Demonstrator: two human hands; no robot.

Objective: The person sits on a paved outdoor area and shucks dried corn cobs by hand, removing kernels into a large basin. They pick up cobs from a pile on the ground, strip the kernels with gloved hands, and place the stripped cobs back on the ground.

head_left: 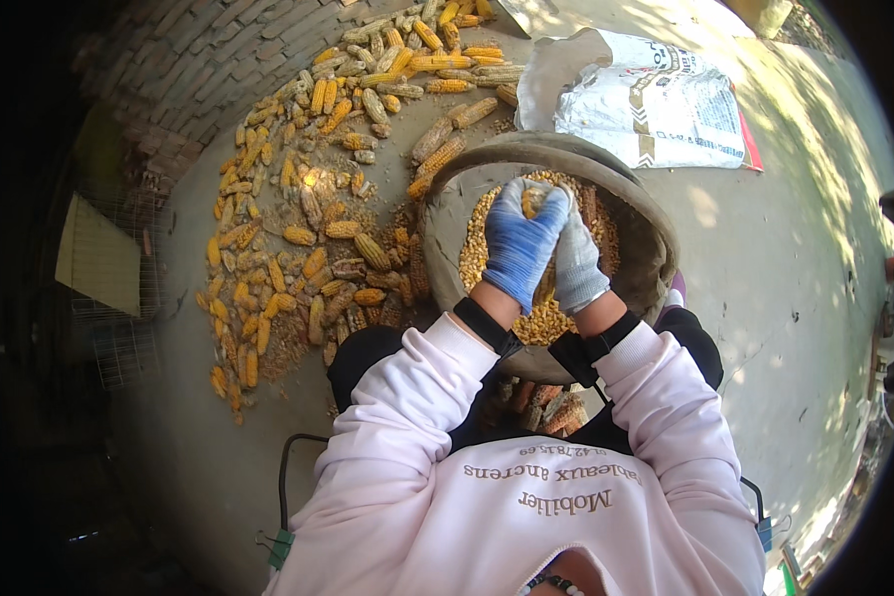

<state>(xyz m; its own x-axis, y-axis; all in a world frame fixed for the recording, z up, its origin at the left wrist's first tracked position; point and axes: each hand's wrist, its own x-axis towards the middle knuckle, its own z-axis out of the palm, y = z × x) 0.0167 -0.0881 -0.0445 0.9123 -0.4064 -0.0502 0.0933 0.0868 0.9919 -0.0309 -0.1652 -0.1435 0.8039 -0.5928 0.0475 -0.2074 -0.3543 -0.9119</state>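
Dried yellow corn cobs (343, 229) lay across the smooth grey floor (184, 348) at left. My blue-gloved left hand (522, 240) and pale-grey-gloved right hand (578, 262) — pressed together — clasped one yellow corn cob (533, 203) over loose golden kernels (475, 241) in a round, grey-brown basin (656, 238).

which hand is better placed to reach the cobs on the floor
Probably the left hand: it is nearer the cobs, which mostly lie left of the basin. The right hand is farther across.
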